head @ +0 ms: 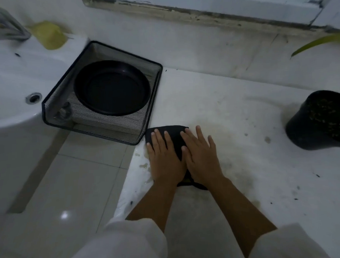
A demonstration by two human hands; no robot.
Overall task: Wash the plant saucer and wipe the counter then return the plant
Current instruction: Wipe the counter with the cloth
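Observation:
A black round plant saucer (112,88) lies in a black wire-mesh basket (53,106) between the sink and the counter. On the white counter (232,110) a black cloth (173,137) is spread near the left edge. My left hand (164,158) and my right hand (200,155) press flat on the cloth side by side, fingers straight. A black plant pot (318,120) with soil stands at the right edge of the counter, and a green leaf (317,42) of the plant shows above it.
A white sink (9,81) with a drain (33,97) and a tap is at the left. A yellow-green object (49,34) sits behind it. A window frame (199,12) runs along the back. Tiled floor (70,182) shows below the basket. Dirt specks and stains mark the counter.

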